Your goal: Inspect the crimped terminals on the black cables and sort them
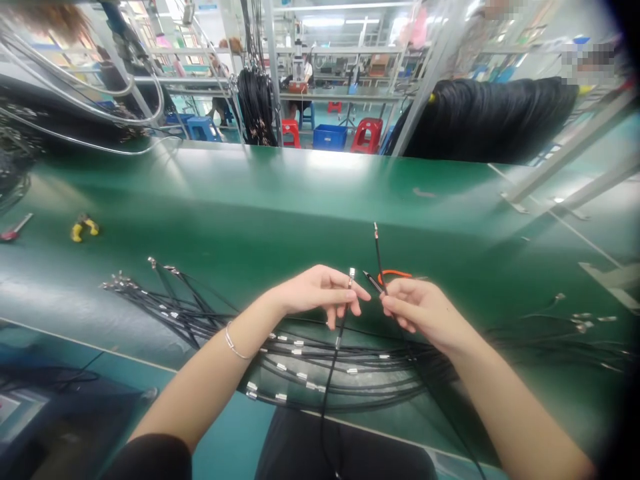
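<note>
My left hand (317, 291) pinches a thin black cable (331, 373) just below its silvery end connector (352, 273). The rest of that cable hangs past the table edge toward my lap. In my right hand (420, 308) is a second black cable (379, 257), its bare metal tip pointing up. Against the same fingers sits a small tool with a dark pointed tip and an orange loop handle (395, 273); its exact kind is unclear. Both hands are closed and close together, the two cable ends apart. Beneath them lies a bundle of black cables (300, 347) with silvery sleeves.
Yellow-handled pliers (85, 228) and a red-handled tool (16, 230) lie at left on the green table (240, 220). Metal posts (545, 160) stand at right. Black cables hang behind the table (500, 117). People sit in the background among stools and a blue bin (330, 137).
</note>
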Tool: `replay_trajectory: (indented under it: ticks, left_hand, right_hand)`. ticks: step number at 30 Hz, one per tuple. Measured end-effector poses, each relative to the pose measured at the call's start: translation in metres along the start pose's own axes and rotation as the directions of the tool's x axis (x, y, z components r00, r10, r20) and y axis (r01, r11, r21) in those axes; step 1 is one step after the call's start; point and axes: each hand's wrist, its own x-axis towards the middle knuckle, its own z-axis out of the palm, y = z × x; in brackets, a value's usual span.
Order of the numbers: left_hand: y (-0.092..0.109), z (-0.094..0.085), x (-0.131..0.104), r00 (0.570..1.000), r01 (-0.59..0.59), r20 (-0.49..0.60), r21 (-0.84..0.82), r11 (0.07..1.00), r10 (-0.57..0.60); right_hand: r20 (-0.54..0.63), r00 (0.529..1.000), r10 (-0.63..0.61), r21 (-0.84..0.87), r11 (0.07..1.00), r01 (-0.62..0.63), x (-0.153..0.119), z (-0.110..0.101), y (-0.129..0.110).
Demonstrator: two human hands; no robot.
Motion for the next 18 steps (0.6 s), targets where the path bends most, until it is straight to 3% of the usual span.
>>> replay_trajectory:
  ticks: [3,6,11,18]
  left_hand:
    - [0.001,-0.006,-0.002,1.000,-0.019,-0.018,0.070,0.997,0.020]
    - [-0.001,-0.003,0.000,0.983,-0.090,-0.152,0.068,0.994,0.100]
    - [-0.001,0.006,0.006,0.933,-0.141,-0.336,-0.015,0.990,0.128]
    - [-0.001,0.010,0.007,0.905,-0.189,-0.390,-0.014,0.982,0.168]
  right_hand:
    - [0.061,0.998,-0.013,-0.015,1.000,0.014,-0.002,0.000,0.001]
    - [0.126,0.992,-0.003,-0.056,0.998,0.010,-0.005,0.002,0.000]
    - [0.238,0.971,0.013,-0.134,0.991,0.020,-0.007,0.009,0.000]
    - [0.318,0.947,0.049,-0.152,0.988,0.000,-0.009,0.013,0.002]
